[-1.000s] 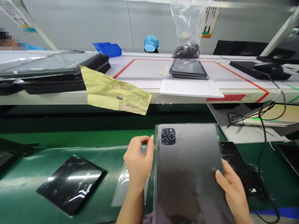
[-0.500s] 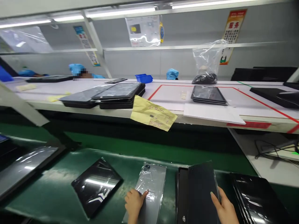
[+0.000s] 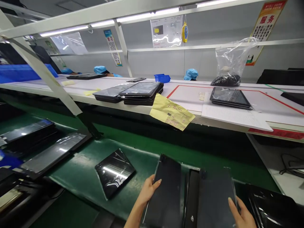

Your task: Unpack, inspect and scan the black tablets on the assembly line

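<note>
My left hand grips the left edge of a dark film-wrapped tablet, its camera corner at the top. My right hand is closed on the right edge of another dark tablet, thumb on the surface facing me. Both tablets are tilted up over the green work surface, side by side. Between them shows a black tray or case, partly hidden by the right tablet. Right of my right hand lies a stack of glossy black tablets.
Left of my hands lies a glossy black wrapped tablet. More wrapped devices sit farther left, past a slanted white post. Above, a white shelf holds tablet stacks and a hanging yellow paper. Blue-capped people are behind.
My left hand has gone from resting on the wrapped tablet to holding it raised by its edge. The right hand keeps its tablet. The view has turned left.
</note>
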The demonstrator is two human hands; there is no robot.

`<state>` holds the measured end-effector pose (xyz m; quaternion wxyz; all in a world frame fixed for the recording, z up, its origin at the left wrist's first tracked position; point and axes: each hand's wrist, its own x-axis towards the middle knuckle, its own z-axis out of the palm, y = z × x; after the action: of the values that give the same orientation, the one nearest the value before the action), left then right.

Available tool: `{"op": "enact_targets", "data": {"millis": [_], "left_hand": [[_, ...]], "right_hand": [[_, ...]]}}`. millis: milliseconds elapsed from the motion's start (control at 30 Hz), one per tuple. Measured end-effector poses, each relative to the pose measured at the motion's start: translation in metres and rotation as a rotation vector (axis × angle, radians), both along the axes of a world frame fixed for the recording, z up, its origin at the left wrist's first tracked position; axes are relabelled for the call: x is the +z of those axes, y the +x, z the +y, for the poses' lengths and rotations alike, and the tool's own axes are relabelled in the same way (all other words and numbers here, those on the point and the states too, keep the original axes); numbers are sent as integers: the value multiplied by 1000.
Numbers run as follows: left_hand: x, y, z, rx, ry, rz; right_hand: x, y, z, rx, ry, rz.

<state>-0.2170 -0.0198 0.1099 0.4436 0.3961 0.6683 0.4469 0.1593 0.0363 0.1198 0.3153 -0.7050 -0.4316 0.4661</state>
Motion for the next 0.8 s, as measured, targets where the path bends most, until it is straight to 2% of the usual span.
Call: {"op": "enact_targets", "data": {"millis": [67, 167, 267, 333, 433, 500, 600, 667, 733, 800], "left_hand": [[32, 26, 0, 27, 109, -261], [78, 70, 3, 63, 142, -555], [111, 108, 8, 24, 196, -668], [126, 125, 8, -50, 229, -651], [142, 140, 1, -107, 280, -439], [151, 145, -6, -76, 366, -105], [160, 147, -12, 1, 583, 462], [168, 144, -8, 94, 708, 716], [180, 140, 2, 216, 750, 794], [194, 137, 14, 239, 759, 667]], "right_hand": [[12, -4, -5, -46, 75, 32], [36, -11, -13, -67, 266, 127], [66, -15, -21, -23, 443, 287], [85, -16, -27, 27, 454, 439], [105, -12, -36, -18, 443, 543], [113, -9, -43, -93, 433, 508], [118, -5, -53, -119, 404, 510], [119, -3, -62, -128, 414, 519], [119, -1, -71, -174, 423, 501], [119, 0, -80, -238, 423, 489]]}}
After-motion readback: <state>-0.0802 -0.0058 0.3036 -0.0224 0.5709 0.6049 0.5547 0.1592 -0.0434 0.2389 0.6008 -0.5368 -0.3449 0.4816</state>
